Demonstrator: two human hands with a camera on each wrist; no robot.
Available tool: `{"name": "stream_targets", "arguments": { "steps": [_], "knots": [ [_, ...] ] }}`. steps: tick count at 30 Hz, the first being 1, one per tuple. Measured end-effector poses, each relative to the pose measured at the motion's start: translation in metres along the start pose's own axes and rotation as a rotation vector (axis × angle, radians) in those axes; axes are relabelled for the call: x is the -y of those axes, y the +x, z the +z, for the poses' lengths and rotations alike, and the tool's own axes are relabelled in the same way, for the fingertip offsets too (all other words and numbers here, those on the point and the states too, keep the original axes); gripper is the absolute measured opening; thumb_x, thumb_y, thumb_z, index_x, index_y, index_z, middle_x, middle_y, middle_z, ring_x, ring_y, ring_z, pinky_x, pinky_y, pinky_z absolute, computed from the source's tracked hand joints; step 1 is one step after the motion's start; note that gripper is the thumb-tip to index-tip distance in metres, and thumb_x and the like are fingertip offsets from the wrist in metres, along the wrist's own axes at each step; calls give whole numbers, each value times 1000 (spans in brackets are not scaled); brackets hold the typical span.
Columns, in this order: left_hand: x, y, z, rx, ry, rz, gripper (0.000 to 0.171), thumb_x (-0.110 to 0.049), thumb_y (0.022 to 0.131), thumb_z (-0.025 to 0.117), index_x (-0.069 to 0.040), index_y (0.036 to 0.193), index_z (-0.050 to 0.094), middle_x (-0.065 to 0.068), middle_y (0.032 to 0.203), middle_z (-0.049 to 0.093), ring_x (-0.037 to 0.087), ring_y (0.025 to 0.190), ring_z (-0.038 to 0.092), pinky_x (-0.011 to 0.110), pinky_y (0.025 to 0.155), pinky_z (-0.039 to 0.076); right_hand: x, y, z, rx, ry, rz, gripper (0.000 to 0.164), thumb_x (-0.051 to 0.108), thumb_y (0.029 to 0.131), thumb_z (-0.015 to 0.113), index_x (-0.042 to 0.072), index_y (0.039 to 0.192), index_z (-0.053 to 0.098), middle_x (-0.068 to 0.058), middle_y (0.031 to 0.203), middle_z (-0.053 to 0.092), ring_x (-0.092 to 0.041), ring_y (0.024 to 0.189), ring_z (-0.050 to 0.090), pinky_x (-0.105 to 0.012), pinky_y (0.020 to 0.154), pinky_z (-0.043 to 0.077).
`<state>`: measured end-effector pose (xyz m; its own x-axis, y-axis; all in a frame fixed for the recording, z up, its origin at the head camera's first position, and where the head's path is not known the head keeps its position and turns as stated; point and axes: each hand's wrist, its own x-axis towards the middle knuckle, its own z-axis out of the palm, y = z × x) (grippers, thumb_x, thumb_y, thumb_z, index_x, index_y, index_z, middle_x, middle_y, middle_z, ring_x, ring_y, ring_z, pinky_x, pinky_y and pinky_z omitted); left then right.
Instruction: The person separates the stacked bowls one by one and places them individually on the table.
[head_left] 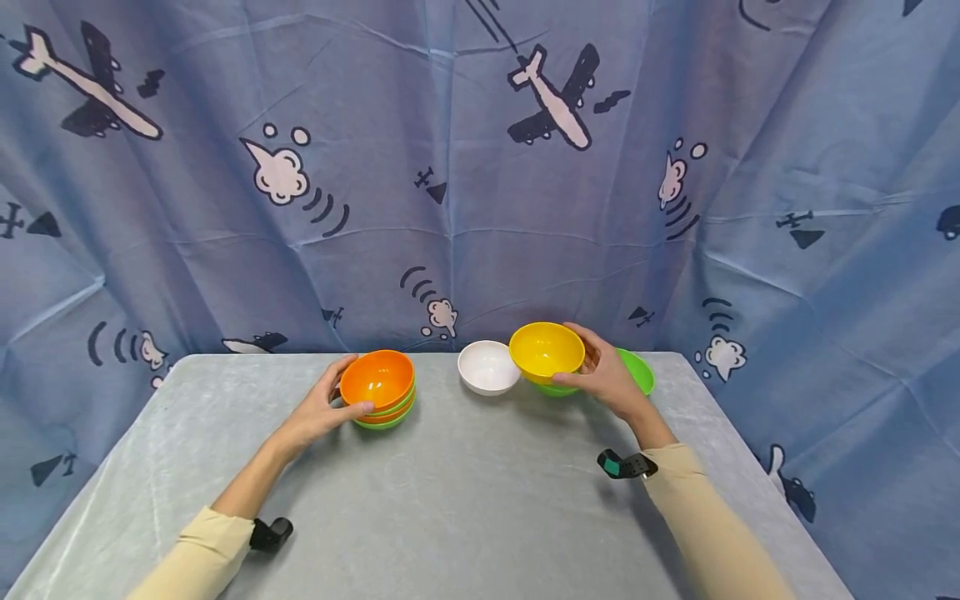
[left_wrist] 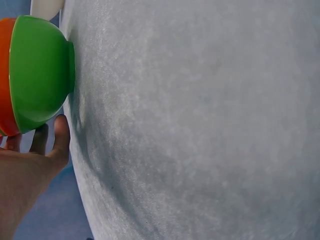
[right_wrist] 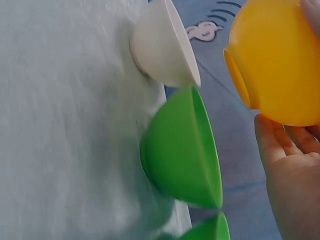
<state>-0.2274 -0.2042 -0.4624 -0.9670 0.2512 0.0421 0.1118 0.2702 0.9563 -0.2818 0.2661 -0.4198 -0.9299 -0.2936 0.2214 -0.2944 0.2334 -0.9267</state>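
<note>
My left hand (head_left: pixel 318 412) holds a stack of nested bowls at the left, its thumb at the rim of the orange bowl (head_left: pixel 377 379) on top. Orange and green edges alternate below, and the lowest green bowl (left_wrist: pixel 37 72) has its foot at the tabletop. In my right hand (head_left: pixel 606 382) is a yellow bowl (head_left: pixel 546 350), thumb and fingers round its side. It is raised above a green bowl (right_wrist: pixel 180 150), which it mostly hides in the head view. A white bowl (head_left: pixel 486 368) stands left of that one.
Another green bowl (head_left: pixel 639 372), partly behind my right hand, stands farther right. A grey cloth covers the table (head_left: pixel 450 508). Along its back edge hangs a blue curtain (head_left: pixel 390 167) with printed planes and clouds.
</note>
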Motion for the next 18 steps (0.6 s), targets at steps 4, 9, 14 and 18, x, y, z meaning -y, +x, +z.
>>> {"name": "stream_targets", "arguments": {
  "steps": [4, 9, 14, 18],
  "knots": [
    [-1, 0, 1, 1, 1, -2, 89, -26, 93, 76, -11, 161, 21, 17, 161, 27, 44, 146, 22, 69, 113, 16, -1, -9, -17, -20, -32, -16, 81, 2, 87, 80, 1, 155, 36, -18, 149, 43, -27, 133, 43, -21, 107, 37],
    [1, 1, 1, -1, 1, 3, 89, -26, 93, 76, -11, 161, 21, 17, 161, 27, 44, 146, 23, 69, 113, 16, -3, -22, -38, -59, -66, -15, 82, 3, 87, 81, 0, 154, 35, -19, 148, 44, -20, 130, 45, -18, 105, 37],
    [2, 2, 0, -1, -2, 10, 89, -26, 93, 76, -10, 161, 22, 17, 160, 28, 43, 146, 23, 68, 113, 16, -5, -33, -55, -85, -56, -12, 82, 0, 88, 78, -1, 156, 32, -21, 149, 42, -16, 128, 46, -15, 103, 38],
    [2, 2, 0, -1, -1, 9, 89, -25, 92, 77, -10, 161, 22, 17, 160, 28, 43, 146, 23, 68, 113, 16, -5, -42, -66, -99, -61, -3, 83, -1, 89, 78, -1, 157, 30, -20, 149, 42, -13, 126, 46, -14, 101, 39]
  ]
}}
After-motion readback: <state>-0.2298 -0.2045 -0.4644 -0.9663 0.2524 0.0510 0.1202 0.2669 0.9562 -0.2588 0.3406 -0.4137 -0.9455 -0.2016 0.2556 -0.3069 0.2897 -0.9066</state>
